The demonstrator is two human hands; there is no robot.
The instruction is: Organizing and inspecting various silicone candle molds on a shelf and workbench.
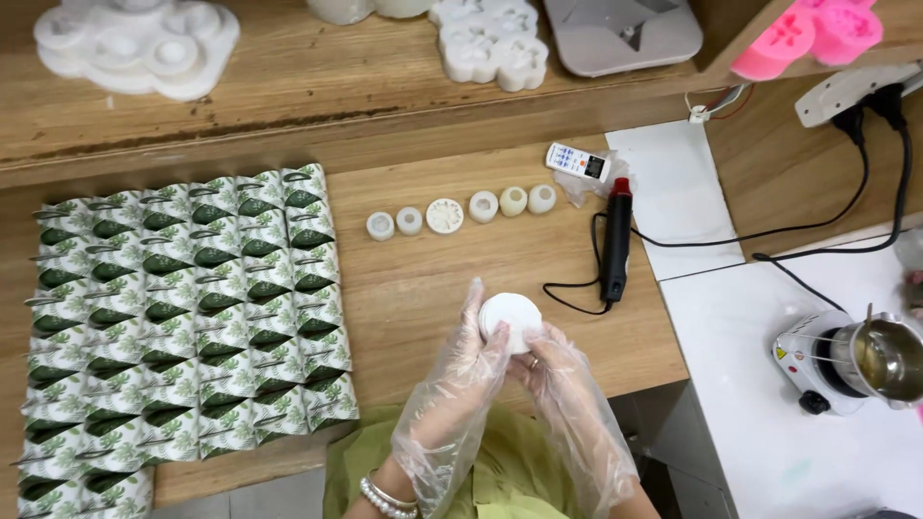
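Both my hands wear loose clear plastic gloves and together hold a round white disc-shaped piece [510, 317] over the wooden table [433, 279]. My left hand [460, 370] grips its left side, fingers up along the edge. My right hand [556, 370] holds it from the right and below; a ring shows on one finger. A bead bracelet sits on my left wrist. Beyond the hands a row of several small round white and cream pieces [460, 213] lies on the table.
A large block of green-leaf printed small boxes [183, 317] fills the table's left. A black heat tool [615, 245] with cord and a small white remote [577, 161] lie right. A hot plate with a metal pot [860, 360] stands far right. White and pink moulds [808, 34] sit on the shelf.
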